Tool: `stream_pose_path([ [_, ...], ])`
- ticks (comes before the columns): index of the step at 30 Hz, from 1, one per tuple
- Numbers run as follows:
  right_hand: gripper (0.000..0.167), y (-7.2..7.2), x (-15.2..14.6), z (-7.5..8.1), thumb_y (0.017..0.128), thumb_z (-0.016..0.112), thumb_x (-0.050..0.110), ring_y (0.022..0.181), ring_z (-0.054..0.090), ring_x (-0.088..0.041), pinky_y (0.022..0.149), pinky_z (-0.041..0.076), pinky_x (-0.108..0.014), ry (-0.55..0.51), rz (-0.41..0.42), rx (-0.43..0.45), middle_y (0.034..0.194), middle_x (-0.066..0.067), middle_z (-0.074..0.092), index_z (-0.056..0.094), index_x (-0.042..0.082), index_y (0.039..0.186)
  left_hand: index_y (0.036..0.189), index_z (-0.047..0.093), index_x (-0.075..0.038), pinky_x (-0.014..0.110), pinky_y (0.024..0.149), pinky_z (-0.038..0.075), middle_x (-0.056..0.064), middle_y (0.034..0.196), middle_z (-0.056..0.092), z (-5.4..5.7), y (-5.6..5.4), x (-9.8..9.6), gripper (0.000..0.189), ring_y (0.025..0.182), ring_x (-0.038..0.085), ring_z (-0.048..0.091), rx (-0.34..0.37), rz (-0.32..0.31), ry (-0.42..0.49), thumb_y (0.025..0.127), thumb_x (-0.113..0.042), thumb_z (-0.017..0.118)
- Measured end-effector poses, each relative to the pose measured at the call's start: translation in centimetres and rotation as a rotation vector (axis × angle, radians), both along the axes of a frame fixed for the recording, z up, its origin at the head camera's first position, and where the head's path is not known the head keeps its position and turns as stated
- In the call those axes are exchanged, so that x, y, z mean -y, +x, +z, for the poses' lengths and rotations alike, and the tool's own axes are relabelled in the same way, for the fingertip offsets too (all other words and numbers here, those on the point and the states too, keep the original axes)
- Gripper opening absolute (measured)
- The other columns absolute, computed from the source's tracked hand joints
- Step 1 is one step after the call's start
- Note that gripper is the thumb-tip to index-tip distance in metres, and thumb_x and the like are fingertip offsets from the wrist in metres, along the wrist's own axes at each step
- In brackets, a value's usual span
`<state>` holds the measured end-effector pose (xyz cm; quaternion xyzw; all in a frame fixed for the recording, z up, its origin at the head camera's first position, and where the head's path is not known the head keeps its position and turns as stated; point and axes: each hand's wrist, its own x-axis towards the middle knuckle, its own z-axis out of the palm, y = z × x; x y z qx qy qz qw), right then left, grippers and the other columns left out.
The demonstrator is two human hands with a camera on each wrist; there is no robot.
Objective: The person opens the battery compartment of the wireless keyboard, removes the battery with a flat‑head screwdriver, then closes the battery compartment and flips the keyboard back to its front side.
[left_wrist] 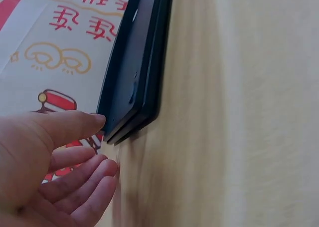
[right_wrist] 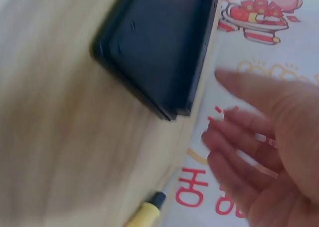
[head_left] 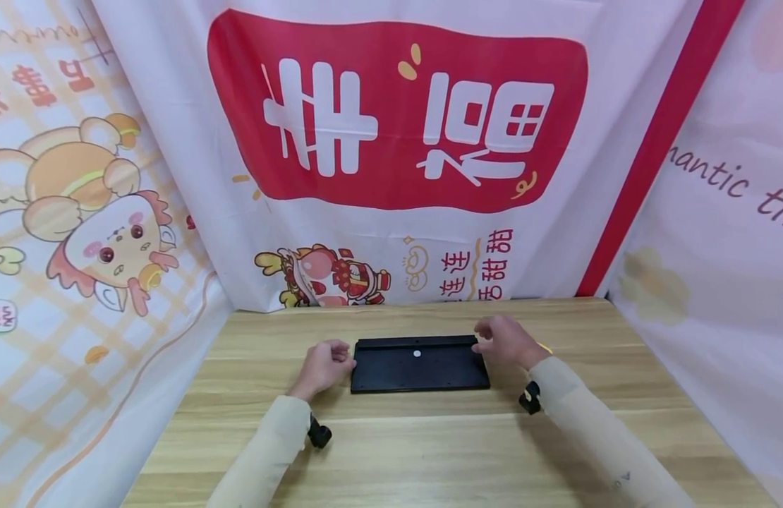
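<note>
A flat black rectangular panel lies on the wooden table, with a raised ridge along its far edge and a small white round spot near that ridge. In the left wrist view its side shows two stacked layers. My left hand is at the panel's left end, thumb tip right at its edge, the other fingers loosely bent and holding nothing. Just off the far right corner is my right hand, fingers relaxed and apart from the panel in the right wrist view.
A yellow thing with a black tip lies on the table beyond the panel's right end, mostly hidden by the right wrist in the head view. Printed cloth hangs behind the table and along both sides.
</note>
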<state>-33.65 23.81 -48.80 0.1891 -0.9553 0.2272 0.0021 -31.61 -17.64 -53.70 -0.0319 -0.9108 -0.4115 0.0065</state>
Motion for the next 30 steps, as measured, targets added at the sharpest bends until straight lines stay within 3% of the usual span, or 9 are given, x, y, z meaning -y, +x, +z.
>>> stream_pose_path([
  [4,0.037,-1.0,0.0,0.9,0.088,0.087,0.016,0.099,0.072,-0.026,0.090,0.062,-0.047,0.076,0.157,-0.086,0.111,-0.016,0.078,0.076,-0.001,0.118,0.133,0.070,-0.004,0.046,0.103,0.059,0.013,0.127,0.074,0.1,-1.2,0.3,0.043,0.116,0.027,0.072,0.036,-0.021,0.001,0.094,-0.016,0.081],
  [8,0.038,-1.8,0.4,1.3,0.089,0.087,0.017,0.105,0.073,-0.026,0.094,0.062,-0.046,0.157,0.231,-0.087,0.117,-0.013,0.078,0.076,0.002,0.122,0.136,0.068,-0.004,0.048,0.107,0.057,0.013,0.132,0.072,-0.1,-2.2,0.2,0.045,0.121,0.029,0.069,0.031,-0.065,-0.012,0.095,-0.017,0.081],
  [16,0.034,-3.1,1.5,0.9,0.089,0.086,0.016,0.104,0.072,-0.022,0.092,0.061,-0.042,0.217,0.260,-0.023,0.117,-0.013,0.078,0.077,0.005,0.120,0.133,0.070,-0.001,0.048,0.105,0.056,0.014,0.126,0.073,-1.1,-3.5,-0.4,0.043,0.117,0.028,0.068,-0.007,-0.110,-0.011,0.094,-0.014,0.081],
  [22,0.028,-3.6,1.7,-0.2,0.089,0.085,0.012,0.097,0.072,-0.021,0.087,0.062,-0.038,0.201,0.291,-0.050,0.110,-0.013,0.078,0.077,0.002,0.114,0.128,0.073,-0.005,0.049,0.102,0.057,0.012,0.122,0.074,-1.4,-3.8,-0.7,0.036,0.113,0.028,0.068,-0.027,-0.106,-0.005,0.094,-0.016,0.080],
  [30,0.018,-4.3,1.9,-1.4,0.089,0.086,0.013,0.093,0.071,-0.016,0.084,0.062,-0.035,0.201,0.314,-0.119,0.103,-0.005,0.078,0.079,0.006,0.105,0.123,0.076,-0.006,0.049,0.098,0.058,0.013,0.119,0.075,-1.4,-3.8,-0.7,0.029,0.109,0.028,0.068,-0.050,-0.086,0.012,0.095,-0.015,0.079],
])
